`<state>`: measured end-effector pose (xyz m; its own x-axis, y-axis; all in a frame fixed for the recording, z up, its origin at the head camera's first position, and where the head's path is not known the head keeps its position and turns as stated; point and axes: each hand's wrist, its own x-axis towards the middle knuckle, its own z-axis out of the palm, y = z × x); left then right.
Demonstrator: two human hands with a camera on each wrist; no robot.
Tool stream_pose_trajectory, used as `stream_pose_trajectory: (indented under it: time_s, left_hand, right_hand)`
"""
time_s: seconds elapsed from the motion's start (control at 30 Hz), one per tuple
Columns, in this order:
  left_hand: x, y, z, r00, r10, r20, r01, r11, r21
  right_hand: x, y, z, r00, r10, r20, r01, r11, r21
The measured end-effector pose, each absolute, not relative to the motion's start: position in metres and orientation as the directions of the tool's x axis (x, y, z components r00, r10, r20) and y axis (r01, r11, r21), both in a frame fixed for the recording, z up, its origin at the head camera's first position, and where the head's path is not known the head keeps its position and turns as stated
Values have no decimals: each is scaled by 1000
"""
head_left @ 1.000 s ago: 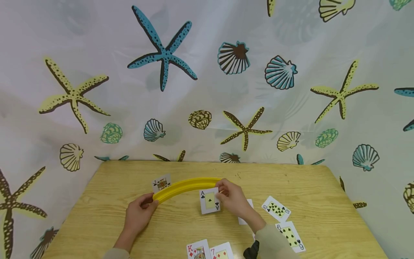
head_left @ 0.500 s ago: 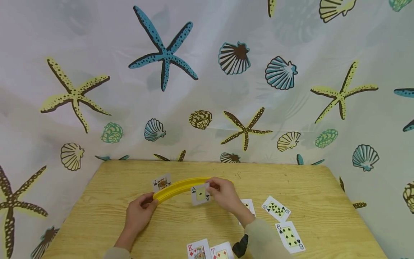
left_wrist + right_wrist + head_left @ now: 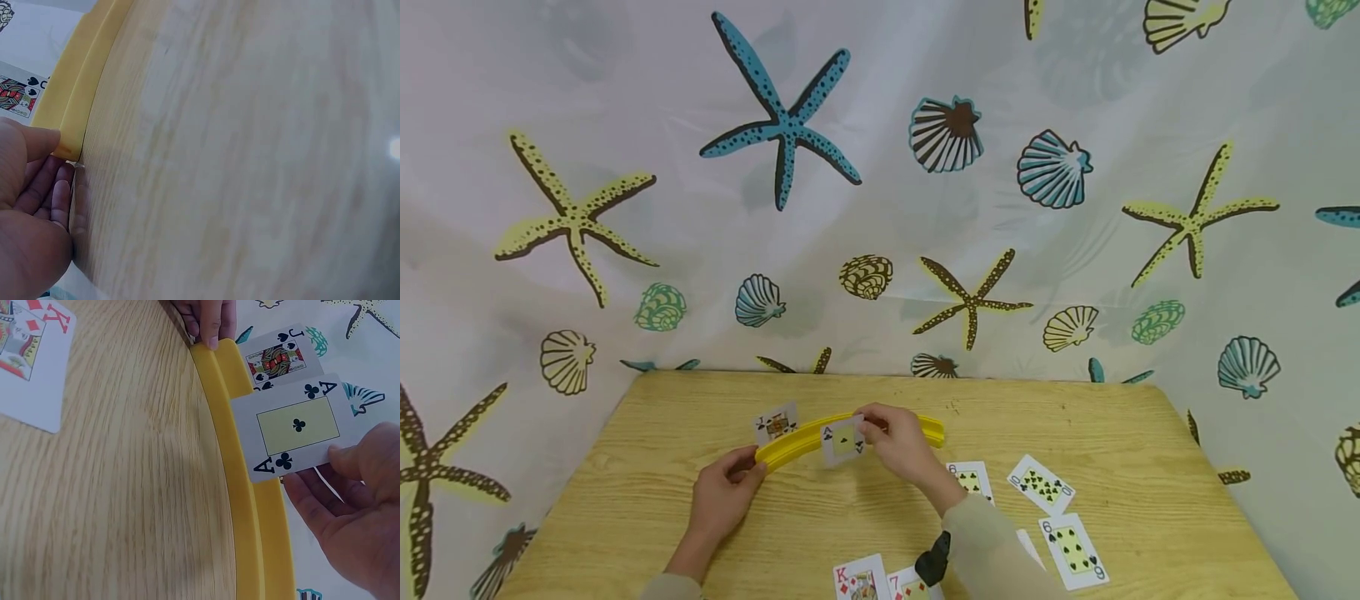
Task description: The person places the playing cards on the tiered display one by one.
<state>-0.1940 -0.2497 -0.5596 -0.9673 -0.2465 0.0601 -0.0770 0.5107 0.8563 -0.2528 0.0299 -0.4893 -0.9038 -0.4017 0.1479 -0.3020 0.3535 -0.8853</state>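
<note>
A curved yellow card holder (image 3: 797, 444) lies on the table, and my left hand (image 3: 724, 493) pinches its left end. In the left wrist view the thumb presses that end of the holder (image 3: 87, 81). Near it the jack of spades (image 3: 278, 359) stands upright in the holder. My right hand (image 3: 898, 446) pinches the ace of clubs (image 3: 842, 440) by its right edge. The ace (image 3: 299, 428) overlaps the holder's groove in the right wrist view, its lower edge right at the yellow rim, beside the jack.
On the right of the wooden table (image 3: 1157, 467) lie a ten of clubs (image 3: 1041, 485), a six of spades (image 3: 1073, 550) and another six (image 3: 972, 480). The king of diamonds (image 3: 861, 577) and seven of diamonds (image 3: 913, 585) lie at the front. A shell-patterned curtain (image 3: 880, 192) hangs behind.
My right hand has carried the ace of clubs leftward and up to the holder, closer to the jack. My left hand has stayed at the holder's end.
</note>
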Motion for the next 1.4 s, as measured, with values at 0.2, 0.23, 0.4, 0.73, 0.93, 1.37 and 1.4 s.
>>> stream_pose_trajectory:
  time_s: [0.2, 0.23, 0.4, 0.73, 0.93, 1.37, 1.4]
  left_hand:
    - [-193, -249, -557, -964, -253, 84, -58, 506, 860]
    - [-193, -249, -557, -963, -255, 87, -56, 506, 861]
    - [-193, -249, -558, -963, -257, 84, -60, 505, 861]
    - [-194, -248, -558, -959, -268, 91, -63, 516, 854]
    - [-193, -248, -558, -959, -267, 94, -58, 510, 858]
    - [-194, -248, -559, -959, -271, 80, -69, 499, 864]
    - [-194, -248, -560, -959, -272, 85, -64, 497, 865]
  right_hand:
    - [-256, 19, -488, -899, -408, 160, -317, 355, -879]
    - [-257, 17, -488, -899, -408, 159, -317, 355, -879]
    - [-259, 7, -489, -904, -404, 141, -300, 361, -883]
    - [-262, -8, -489, -895, -415, 164, -327, 360, -874]
    - [-264, -17, -492, -893, -416, 173, -336, 362, -869]
    - [-262, -31, -495, -885, -427, 186, -353, 357, -865]
    - [-262, -32, -496, -884, -428, 188, -355, 354, -865]
